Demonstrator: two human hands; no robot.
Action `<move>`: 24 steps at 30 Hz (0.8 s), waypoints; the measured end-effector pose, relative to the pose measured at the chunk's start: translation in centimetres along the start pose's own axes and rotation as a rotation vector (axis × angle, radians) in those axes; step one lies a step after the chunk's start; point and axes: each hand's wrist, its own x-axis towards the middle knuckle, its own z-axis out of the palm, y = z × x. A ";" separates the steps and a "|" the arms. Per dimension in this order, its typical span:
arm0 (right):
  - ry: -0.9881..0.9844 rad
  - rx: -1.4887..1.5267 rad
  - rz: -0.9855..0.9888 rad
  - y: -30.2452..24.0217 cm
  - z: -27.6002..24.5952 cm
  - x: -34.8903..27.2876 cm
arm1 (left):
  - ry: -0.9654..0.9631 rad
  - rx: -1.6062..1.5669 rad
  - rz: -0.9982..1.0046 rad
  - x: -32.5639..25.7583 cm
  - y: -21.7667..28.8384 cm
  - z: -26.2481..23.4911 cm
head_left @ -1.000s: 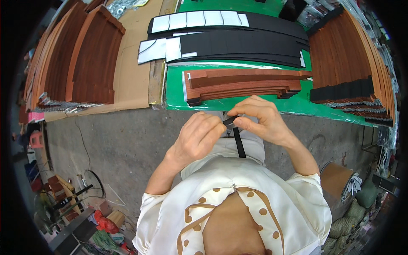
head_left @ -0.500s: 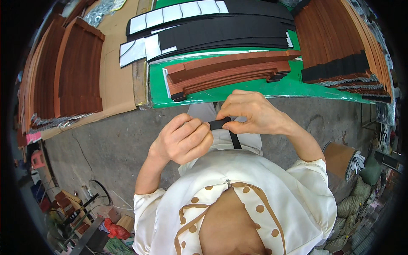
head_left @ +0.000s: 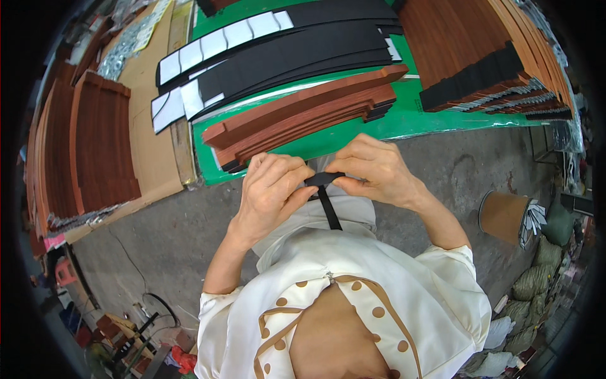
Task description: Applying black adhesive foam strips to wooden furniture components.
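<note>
Between my two hands, over my lap, stretches a short black strip [head_left: 324, 179]. My left hand [head_left: 268, 189] pinches its left end between thumb and fingers, and my right hand [head_left: 377, 170] pinches its right end. A narrow black band [head_left: 329, 208] hangs below the strip toward my waist; whether the two are joined, I cannot tell. Just beyond my hands, a small pile of reddish-brown wood-grain slats [head_left: 303, 110] with black ends lies along the near side of the green tabletop [head_left: 404, 121].
Behind the slats lie black sheets [head_left: 290, 66], some with white backing [head_left: 218, 47]. Tall stacks of brown slats stand at left [head_left: 104, 142] and right [head_left: 464, 47]. On the floor at right is a brown drum [head_left: 502, 211]; a pink stool [head_left: 65, 273] stands at far left.
My left hand has risen and opened its curl into a thumb-and-finger pinch, so more of the black strip shows. The view has turned slightly, shifting the table leftward.
</note>
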 end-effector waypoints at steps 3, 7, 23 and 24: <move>0.022 0.065 0.085 1.2 -1.0 -1.1 | -0.001 0.000 -0.007 1.9 0.4 0.3; 0.101 0.189 0.238 1.9 -3.3 -1.9 | 0.072 0.360 -0.064 6.0 0.6 1.0; 0.252 -0.046 0.283 10.5 -9.7 -2.9 | -0.060 0.589 -0.145 7.6 -2.6 1.9; 0.248 -0.045 0.281 11.2 -9.7 -2.5 | -0.054 0.540 -0.159 8.3 -2.4 2.3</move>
